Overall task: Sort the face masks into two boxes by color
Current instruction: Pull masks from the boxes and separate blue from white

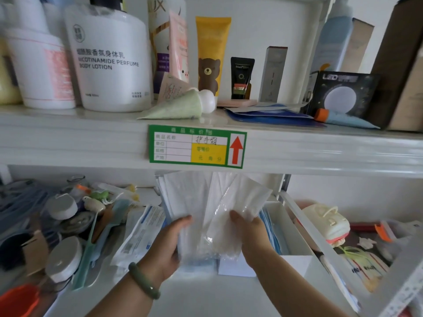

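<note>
White face masks (183,202) gripped by both hands, under shelf edge (320,152)

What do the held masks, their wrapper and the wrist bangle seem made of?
White face masks: soft matte non-woven fabric, probably; no shine. Wrapper: thin clear plastic film, crinkled with glints. Bangle: smooth polished green stone or glass, perhaps jade.

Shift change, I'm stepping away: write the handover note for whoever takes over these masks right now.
Left hand: grips a fanned stack of white masks.
Right hand: holds a clear-wrapped white mask beside that stack.
Blue masks lie in the white box right of the hands.
Done: some blue ones boxed.
Left: box the white ones in hand. Their box is not clearly visible behind the hands.
</note>
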